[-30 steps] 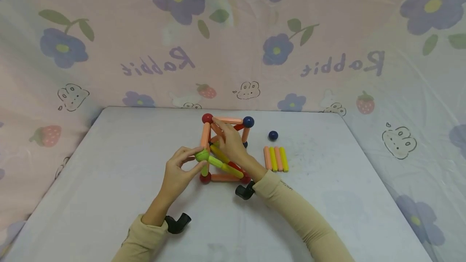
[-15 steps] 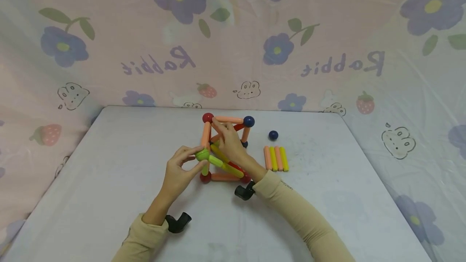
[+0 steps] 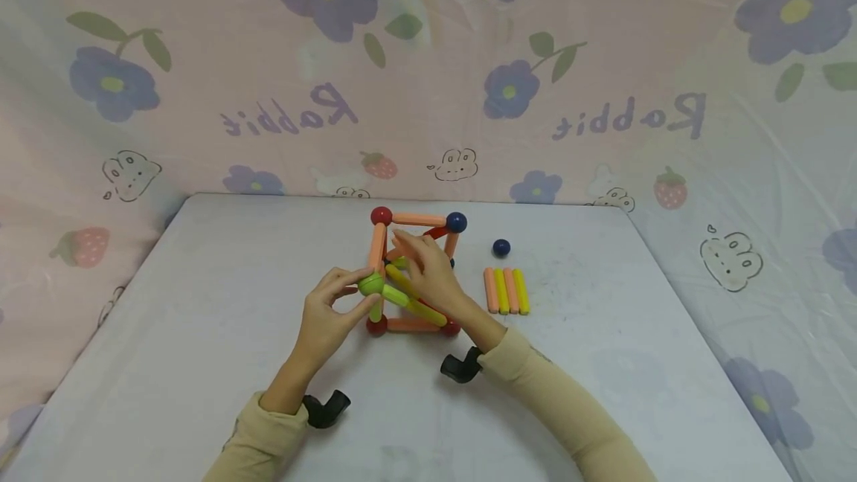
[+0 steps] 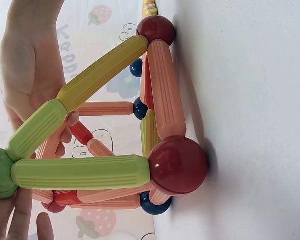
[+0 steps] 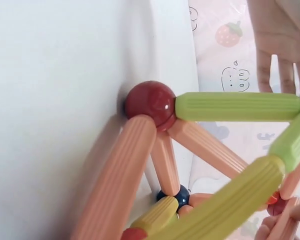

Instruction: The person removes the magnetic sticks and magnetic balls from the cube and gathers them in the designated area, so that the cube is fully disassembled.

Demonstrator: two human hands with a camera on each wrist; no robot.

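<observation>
A frame of magnetic sticks and balls stands on the table in the head view. My left hand (image 3: 321,326) pinches its light green ball (image 3: 370,284) between thumb and fingers. From that ball run a light green stick (image 4: 82,172), down to a red ball (image 4: 179,165), and another joined end to end with a yellow stick (image 5: 225,202). My right hand (image 3: 431,270) reaches over the frame. In the right wrist view its thumb and fingers pinch an orange stick (image 5: 285,226) close to a red ball (image 5: 276,205). The back corners carry a red ball (image 3: 382,216) and a blue ball (image 3: 457,222).
Right of the frame lie a loose blue ball (image 3: 501,248) and a row of several orange and yellow sticks (image 3: 508,291). Black wrist mounts (image 3: 326,409) stick out at both wrists above the white table (image 3: 201,318). A patterned curtain (image 3: 428,95) hangs behind.
My right hand has drawn back slightly toward me and to the right, its fingertips leaving the back red ball. The left hand stays on the green ball.
</observation>
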